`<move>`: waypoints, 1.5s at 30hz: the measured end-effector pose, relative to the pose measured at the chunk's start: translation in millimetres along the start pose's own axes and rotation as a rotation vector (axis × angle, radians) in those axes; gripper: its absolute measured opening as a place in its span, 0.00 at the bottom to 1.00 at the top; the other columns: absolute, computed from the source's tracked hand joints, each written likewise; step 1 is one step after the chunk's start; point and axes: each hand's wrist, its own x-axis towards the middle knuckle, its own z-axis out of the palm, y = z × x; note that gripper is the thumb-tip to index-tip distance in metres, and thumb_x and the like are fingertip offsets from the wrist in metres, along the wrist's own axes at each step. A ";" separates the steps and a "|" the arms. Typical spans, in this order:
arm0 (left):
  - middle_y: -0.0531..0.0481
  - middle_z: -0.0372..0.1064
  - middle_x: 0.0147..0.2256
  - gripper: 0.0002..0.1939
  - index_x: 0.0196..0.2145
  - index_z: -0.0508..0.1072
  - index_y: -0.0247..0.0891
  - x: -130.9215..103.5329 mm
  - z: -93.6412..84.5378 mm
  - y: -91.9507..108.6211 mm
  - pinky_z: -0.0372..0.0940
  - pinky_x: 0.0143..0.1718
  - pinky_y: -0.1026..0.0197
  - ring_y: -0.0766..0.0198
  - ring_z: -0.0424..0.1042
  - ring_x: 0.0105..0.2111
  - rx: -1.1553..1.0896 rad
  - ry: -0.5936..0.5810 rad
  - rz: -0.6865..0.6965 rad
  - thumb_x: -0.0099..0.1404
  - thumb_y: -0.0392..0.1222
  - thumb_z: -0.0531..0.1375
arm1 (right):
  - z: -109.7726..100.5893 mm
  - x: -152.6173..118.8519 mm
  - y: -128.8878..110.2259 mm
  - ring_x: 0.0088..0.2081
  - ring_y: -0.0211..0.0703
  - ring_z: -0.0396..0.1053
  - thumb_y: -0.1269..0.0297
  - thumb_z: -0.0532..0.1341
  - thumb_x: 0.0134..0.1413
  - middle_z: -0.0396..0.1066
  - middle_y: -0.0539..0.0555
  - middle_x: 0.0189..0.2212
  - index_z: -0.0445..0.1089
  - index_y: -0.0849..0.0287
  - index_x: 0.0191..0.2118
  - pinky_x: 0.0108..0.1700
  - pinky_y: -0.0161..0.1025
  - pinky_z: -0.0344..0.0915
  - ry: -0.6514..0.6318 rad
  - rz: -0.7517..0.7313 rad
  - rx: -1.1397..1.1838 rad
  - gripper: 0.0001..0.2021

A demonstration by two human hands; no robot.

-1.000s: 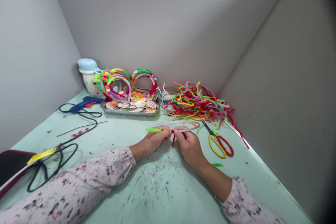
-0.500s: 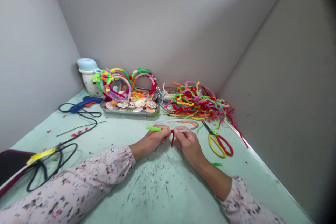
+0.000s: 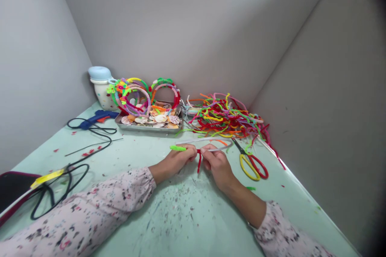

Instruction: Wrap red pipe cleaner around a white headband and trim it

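Your left hand point(image 3: 183, 155) pinches a pale headband point(image 3: 193, 141) beside its fuzzy green end point(image 3: 177, 148), your right hand point(image 3: 217, 164) grips it further along, and a red pipe cleaner point(image 3: 199, 162) hangs between them, left of the scissors point(image 3: 245, 153)

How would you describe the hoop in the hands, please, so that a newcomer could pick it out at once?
Over the pale green table, find the left hand and right hand near the middle. They hold the hoop, with a bright green stretch and a red strand hanging down. It is mostly bare grey, unlike the many-coloured hoops by the metal tray.
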 end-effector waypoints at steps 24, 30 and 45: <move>0.55 0.50 0.17 0.12 0.16 0.56 0.37 4.4 2.4 -9.1 0.44 0.21 0.62 0.69 0.49 0.19 -0.092 -0.045 -0.027 0.56 0.37 0.49 | -1.4 -0.5 1.4 0.17 0.33 0.51 0.60 0.53 0.54 0.55 0.43 0.11 0.59 0.58 0.23 0.21 0.32 0.49 -0.035 0.011 -0.032 0.12; 0.56 0.51 0.17 0.11 0.16 0.56 0.37 4.1 1.9 -8.0 0.46 0.22 0.63 0.70 0.50 0.19 -0.065 -0.066 0.005 0.55 0.37 0.49 | 0.2 0.1 -0.9 0.16 0.33 0.49 0.60 0.53 0.52 0.53 0.43 0.11 0.58 0.57 0.22 0.20 0.32 0.47 -0.030 0.048 -0.022 0.11; 0.56 0.51 0.18 0.11 0.17 0.57 0.36 5.6 3.4 -11.8 0.44 0.22 0.63 0.70 0.49 0.20 -0.092 -0.021 -0.049 0.55 0.38 0.49 | -1.7 -0.1 0.6 0.16 0.34 0.53 0.58 0.53 0.56 0.56 0.44 0.11 0.60 0.58 0.22 0.22 0.33 0.50 -0.027 -0.010 -0.096 0.14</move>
